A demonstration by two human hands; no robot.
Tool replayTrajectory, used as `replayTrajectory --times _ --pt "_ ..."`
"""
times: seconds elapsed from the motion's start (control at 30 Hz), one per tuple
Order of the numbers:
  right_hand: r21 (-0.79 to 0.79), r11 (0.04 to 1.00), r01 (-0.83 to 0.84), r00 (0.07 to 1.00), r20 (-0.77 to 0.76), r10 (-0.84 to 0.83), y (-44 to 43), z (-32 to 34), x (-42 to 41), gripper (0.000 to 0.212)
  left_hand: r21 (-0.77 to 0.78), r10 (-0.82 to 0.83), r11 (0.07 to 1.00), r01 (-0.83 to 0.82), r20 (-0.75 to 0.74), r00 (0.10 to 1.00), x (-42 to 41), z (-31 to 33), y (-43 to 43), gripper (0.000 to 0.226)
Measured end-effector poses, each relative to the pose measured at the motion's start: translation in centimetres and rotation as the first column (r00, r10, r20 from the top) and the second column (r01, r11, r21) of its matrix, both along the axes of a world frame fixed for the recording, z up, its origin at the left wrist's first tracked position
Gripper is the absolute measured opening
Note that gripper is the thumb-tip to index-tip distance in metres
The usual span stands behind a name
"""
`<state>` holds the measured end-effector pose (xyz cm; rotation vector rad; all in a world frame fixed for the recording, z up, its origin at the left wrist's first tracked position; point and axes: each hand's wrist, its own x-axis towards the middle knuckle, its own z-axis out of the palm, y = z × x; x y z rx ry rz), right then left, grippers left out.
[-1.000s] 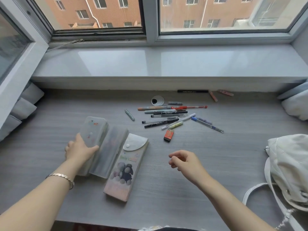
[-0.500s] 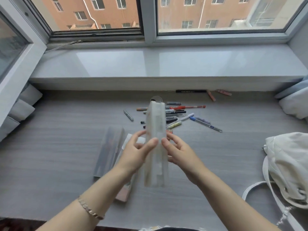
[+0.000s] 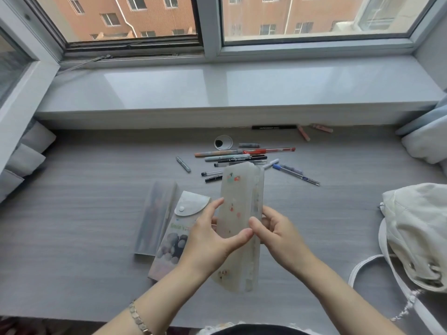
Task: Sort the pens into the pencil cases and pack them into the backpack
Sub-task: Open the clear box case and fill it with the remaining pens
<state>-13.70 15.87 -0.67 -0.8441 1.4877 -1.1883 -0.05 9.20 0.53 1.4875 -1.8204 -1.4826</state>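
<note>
Both hands hold a frosted translucent pencil case (image 3: 238, 197) with small stickers upright above the desk. My left hand (image 3: 208, 240) grips its left side and front, and my right hand (image 3: 273, 234) grips its right edge. Two more cases lie flat on the desk to the left: a clear grey case (image 3: 154, 218) and a snap-flap case with a cartoon print (image 3: 179, 228), partly hidden by my left hand. A scatter of several pens (image 3: 244, 160) lies beyond the held case. The white backpack (image 3: 420, 228) sits at the right edge.
The grey wood desk (image 3: 72, 213) runs under a white window sill (image 3: 217, 93). A black pen (image 3: 274, 127) and two pink items (image 3: 312, 131) lie by the sill. A round cable hole (image 3: 223, 142) is behind the pens. Cushions (image 3: 425, 141) sit far right.
My left hand lifted the frosted case off the desk to the middle, and my right hand joined it. The case has since turned so its stickered face points at me.
</note>
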Motion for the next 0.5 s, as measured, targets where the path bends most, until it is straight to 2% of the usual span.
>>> replayTrajectory --times 0.07,0.13,0.23,0.3,0.4,0.5 --pt "-0.024 0.999 0.020 0.991 -0.130 -0.023 0.3 -0.4 0.2 0.024 -0.006 -0.003 1.000 0.003 -0.005 1.000 0.0 -0.1 0.1 0.077" --pt "-0.058 0.998 0.030 0.987 -0.155 -0.038 0.3 -0.2 0.2 0.022 0.036 0.006 0.999 -0.004 -0.049 0.999 0.0 -0.3 0.1 0.075" --pt "-0.063 0.998 -0.007 0.983 -0.185 -0.005 0.5 -0.3 0.0 0.023 0.185 0.024 0.983 0.006 -0.160 0.987 0.1 -1.1 -0.1 0.082" --pt "-0.053 0.998 0.029 0.972 -0.233 -0.041 0.4 -0.9 -0.1 0.028 0.262 0.068 0.965 -0.002 -0.242 0.968 0.4 -1.8 -0.3 0.091" --pt "0.082 0.960 0.268 0.963 -0.008 -0.268 0.4 -2.1 -1.1 0.032 0.468 0.221 0.884 -0.001 -0.414 0.883 0.8 -2.2 -0.4 0.087" --pt "0.101 0.944 0.315 0.948 0.016 -0.318 0.5 -2.1 -2.0 0.035 0.649 0.270 0.755 0.097 -0.443 0.855 1.1 -1.9 -0.7 0.057"
